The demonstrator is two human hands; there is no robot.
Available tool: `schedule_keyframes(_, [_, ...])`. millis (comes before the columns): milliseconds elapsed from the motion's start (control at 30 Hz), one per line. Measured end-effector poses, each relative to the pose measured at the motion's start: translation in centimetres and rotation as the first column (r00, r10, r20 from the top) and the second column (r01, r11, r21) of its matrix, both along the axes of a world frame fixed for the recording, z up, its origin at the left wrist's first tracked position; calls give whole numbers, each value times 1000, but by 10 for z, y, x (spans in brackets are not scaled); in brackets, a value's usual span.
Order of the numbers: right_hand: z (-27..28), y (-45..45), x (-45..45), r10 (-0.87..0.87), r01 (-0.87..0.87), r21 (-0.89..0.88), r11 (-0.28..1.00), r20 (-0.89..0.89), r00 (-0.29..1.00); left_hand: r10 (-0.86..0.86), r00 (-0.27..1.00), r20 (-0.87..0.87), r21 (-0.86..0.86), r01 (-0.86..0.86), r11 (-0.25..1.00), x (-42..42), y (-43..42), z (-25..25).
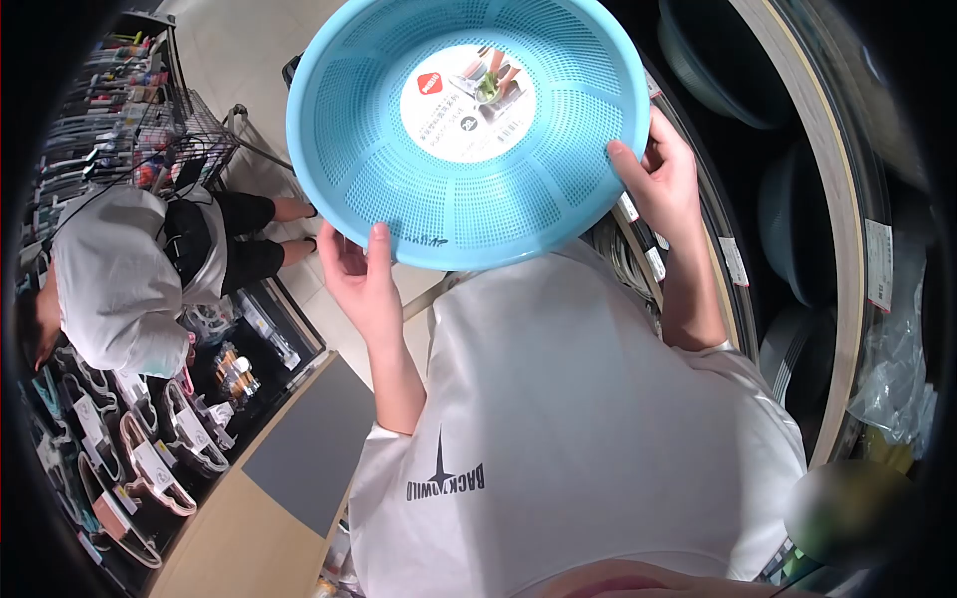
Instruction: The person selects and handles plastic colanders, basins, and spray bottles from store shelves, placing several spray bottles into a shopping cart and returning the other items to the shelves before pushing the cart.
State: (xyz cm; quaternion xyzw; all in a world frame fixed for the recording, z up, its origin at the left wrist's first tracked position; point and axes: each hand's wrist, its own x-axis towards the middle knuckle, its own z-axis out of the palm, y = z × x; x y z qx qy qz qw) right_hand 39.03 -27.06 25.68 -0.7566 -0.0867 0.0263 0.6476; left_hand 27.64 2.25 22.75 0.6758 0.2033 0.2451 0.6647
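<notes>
A light blue plastic colander (469,214), round with rows of small holes, is tilted up in front of me. On its inside base sits a round white label (469,104) with a red logo, a picture of greens being rinsed and a barcode. My left hand (364,284) grips the rim at the lower left, its thumb on the inner side. At the right edge my right hand (658,184) holds the rim with the thumb over it. The fingers of both hands are partly hidden behind the colander.
Curved-looking shelves with price tags (878,264) and dark bowls (797,224) run along the right. On the left, a person in a white shirt (115,279) bends beside racks of packaged hangers (155,463). A wire cart (189,140) stands behind that person.
</notes>
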Motion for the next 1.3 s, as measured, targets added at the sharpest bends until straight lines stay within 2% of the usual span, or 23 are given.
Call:
schedule_keyframes(100, [-5,-3,0,-5,5,-12,1000,8,1000,1,1000,-11,3,-1,1000,-7,8,-7])
schedule_keyframes(167, [-11,-8,2,12,-13,-57,998,-14,1000,-14,999,33,-211,20,977,-10,11,-5])
schedule_keyframes(233, [-15,-8,3,16,-18,-83,996,-24,1000,33,999,35,-200,-25,979,-8,7,-6])
schedule_keyframes(300, [-17,-7,4,18,-21,-111,994,-29,999,-34,988,150,-160,58,985,-11,11,-9])
schedule_keyframes(400, [-19,-4,5,42,-44,-55,998,-50,998,-42,984,174,-159,70,985,-13,14,-9])
schedule_keyframes(533, [-21,-6,7,90,-96,-71,993,-73,993,-60,984,167,-138,84,987,-19,17,-10])
schedule_keyframes(600, [-24,-5,8,121,-129,-87,988,-88,989,-70,983,168,-54,80,995,-18,19,-10])
schedule_keyframes(667, [-26,-4,7,175,-179,-41,983,-84,981,-84,982,171,-42,92,995,-20,19,-10])
schedule_keyframes(833, [-36,-9,11,242,-250,-57,966,-118,963,-98,984,151,36,93,995,-20,16,-6])
schedule_keyframes(900, [-39,-7,11,236,-240,-21,971,-118,965,-129,973,194,279,72,958,-14,15,-3])
schedule_keyframes(933, [-43,-6,12,232,-233,4,972,-141,963,-168,970,173,220,128,967,-19,21,-9])
schedule_keyframes(967, [-47,-6,13,227,-228,10,974,-159,961,-167,967,194,231,120,965,-21,17,-5])
schedule_keyframes(1033, [-50,-5,14,237,-236,29,971,-197,951,-176,974,144,90,164,982,-19,7,3])
schedule_keyframes(1100, [-51,-3,15,269,-253,101,962,-213,939,-205,961,183,114,187,976,-17,12,5])
schedule_keyframes(1200, [-60,1,18,248,-215,166,962,-210,946,-260,963,70,89,254,963,-15,11,19])
schedule_keyframes(1267, [-60,4,17,157,-94,198,976,-336,929,-247,966,73,136,236,962,-13,10,16])
schedule_keyframes(1300, [-64,3,17,159,-94,196,976,-345,925,-236,970,65,172,222,960,-15,8,15])
